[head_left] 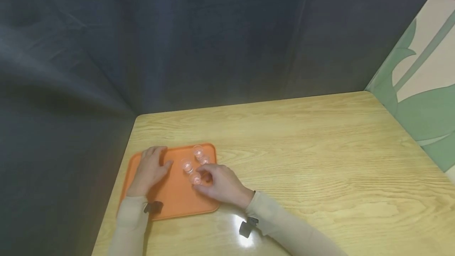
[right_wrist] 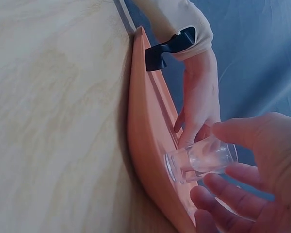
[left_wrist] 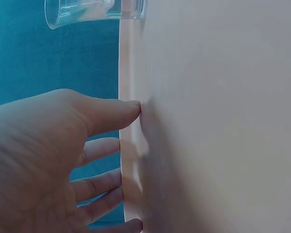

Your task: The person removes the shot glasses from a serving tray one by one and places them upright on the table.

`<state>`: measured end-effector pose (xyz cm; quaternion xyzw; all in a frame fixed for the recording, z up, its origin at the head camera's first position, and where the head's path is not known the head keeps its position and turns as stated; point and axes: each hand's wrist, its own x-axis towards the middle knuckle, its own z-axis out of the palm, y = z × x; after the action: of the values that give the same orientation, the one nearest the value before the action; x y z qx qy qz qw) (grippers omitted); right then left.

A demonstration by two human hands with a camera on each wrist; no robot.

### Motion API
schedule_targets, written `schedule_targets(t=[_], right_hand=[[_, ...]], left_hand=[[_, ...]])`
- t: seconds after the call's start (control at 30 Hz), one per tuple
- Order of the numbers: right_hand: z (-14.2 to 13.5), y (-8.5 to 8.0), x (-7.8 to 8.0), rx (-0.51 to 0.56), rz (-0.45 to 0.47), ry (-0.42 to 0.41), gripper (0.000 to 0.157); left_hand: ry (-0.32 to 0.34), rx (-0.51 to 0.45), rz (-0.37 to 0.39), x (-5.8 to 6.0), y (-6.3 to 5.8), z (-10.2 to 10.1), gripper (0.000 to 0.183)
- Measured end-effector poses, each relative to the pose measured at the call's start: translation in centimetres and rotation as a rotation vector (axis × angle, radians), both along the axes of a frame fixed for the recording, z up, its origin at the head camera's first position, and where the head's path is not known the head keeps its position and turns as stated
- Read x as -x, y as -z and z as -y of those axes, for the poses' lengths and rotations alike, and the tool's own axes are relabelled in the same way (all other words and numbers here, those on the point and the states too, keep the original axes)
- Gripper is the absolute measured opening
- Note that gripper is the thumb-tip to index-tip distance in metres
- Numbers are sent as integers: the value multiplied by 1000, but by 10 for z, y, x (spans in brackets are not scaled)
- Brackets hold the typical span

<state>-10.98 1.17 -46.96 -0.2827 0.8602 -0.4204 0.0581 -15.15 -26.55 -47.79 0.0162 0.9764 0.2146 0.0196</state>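
An orange tray point(head_left: 174, 202) lies on the table's left side, with several small clear glasses on its right half. My right hand point(head_left: 224, 185) holds the nearest small glass point(head_left: 195, 178) between thumb and fingers. In the right wrist view this glass point(right_wrist: 201, 160) stands with its base at the tray's surface. My left hand point(head_left: 148, 171) is over the tray's left part, fingers spread; its thumb tip touches the tray in the left wrist view. Two other glasses, one at the back point(head_left: 198, 152) and one to the left point(head_left: 187, 166), stand close by.
The wooden table point(head_left: 302, 161) stretches away to the right of the tray. A dark curtain point(head_left: 213, 42) hangs behind and along the left side. At the right is a wall point(head_left: 430, 74) with a painted plant.
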Motion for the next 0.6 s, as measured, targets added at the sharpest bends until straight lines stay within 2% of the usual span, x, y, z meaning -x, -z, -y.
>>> schedule_targets(t=[0.33,0.6], right_hand=[[3,3,1,-9,-31,38,38],[2,6,0,31,-21,50,38]], left_hand=[[9,-13,-21,0,0,0,59],[4,-12,-12,-1,-2,-1,59]])
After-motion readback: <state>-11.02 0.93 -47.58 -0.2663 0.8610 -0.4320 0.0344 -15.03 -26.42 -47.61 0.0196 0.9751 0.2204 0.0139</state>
